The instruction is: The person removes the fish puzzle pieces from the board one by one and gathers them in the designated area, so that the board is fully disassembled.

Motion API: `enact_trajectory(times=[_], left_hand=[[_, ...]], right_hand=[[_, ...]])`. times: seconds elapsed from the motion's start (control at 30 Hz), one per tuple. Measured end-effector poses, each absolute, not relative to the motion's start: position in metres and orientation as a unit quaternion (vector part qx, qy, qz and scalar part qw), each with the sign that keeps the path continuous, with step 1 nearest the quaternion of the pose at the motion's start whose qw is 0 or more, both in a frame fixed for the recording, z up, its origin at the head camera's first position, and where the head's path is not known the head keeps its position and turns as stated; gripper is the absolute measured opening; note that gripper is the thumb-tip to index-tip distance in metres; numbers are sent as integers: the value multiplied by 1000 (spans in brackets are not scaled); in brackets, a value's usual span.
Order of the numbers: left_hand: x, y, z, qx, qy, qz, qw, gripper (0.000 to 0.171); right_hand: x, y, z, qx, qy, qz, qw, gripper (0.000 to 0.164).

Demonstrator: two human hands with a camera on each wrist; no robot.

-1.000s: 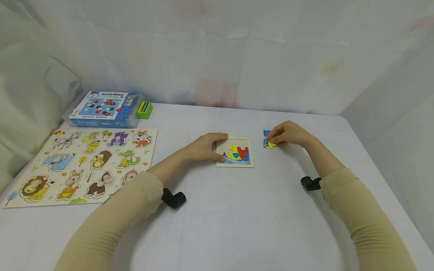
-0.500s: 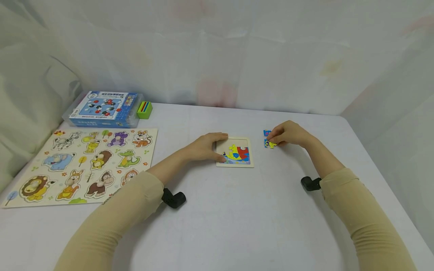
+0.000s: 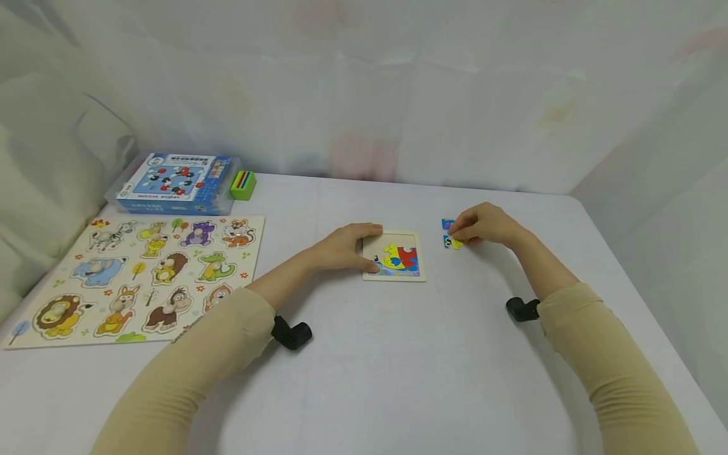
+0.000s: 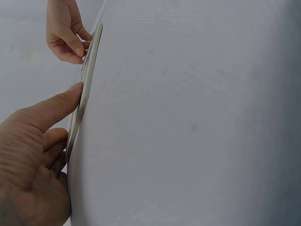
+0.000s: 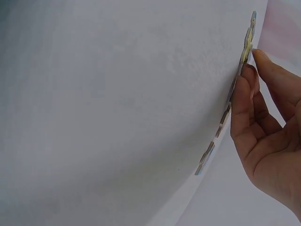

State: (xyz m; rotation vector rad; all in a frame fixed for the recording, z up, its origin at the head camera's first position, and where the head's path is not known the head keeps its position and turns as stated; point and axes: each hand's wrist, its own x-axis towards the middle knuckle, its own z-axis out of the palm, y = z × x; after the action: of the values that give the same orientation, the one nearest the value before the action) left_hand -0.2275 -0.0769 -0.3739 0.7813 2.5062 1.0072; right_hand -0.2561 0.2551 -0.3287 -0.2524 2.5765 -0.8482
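My left hand [image 3: 340, 246] holds the left side of a small square wooden jigsaw tray [image 3: 402, 237], thumb on its near corner and fingers at its far corner. Red, yellow and blue pieces [image 3: 407, 257] fill the tray's lower part; bare wood shows above them. In the left wrist view the thumb presses the tray's edge [image 4: 89, 75]. To the right, my right hand [image 3: 483, 224] pinches a yellow and blue jigsaw piece [image 3: 457, 243] between thumb and fingers, low over the table. Just beyond lies another blue piece [image 3: 447, 223], partly covered by the fingers.
A large animal peg puzzle board [image 3: 136, 278] lies at the left, partly under the left sleeve. Behind it are a blue boxed molecule set [image 3: 170, 183] and a green block [image 3: 242, 185] with coloured strips. In the right wrist view, several loose pieces [image 5: 205, 157] appear edge-on.
The pinched jigsaw piece has shifted very slightly to the right beneath my right fingers. My left hand and the tray have stayed in place.
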Motion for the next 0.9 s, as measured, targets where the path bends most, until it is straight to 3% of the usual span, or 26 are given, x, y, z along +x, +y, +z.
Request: enact_trajectory(times=[0.33,0.9], left_hand=[[-228,-77,-374,273,881,349,166,84],[-227,-77,-374,273,880,351,167,82]], right_hand=[[-253,249,-322,-89,923,-332,175,25],[-249,214,-321,-133,922,-311,189,24]])
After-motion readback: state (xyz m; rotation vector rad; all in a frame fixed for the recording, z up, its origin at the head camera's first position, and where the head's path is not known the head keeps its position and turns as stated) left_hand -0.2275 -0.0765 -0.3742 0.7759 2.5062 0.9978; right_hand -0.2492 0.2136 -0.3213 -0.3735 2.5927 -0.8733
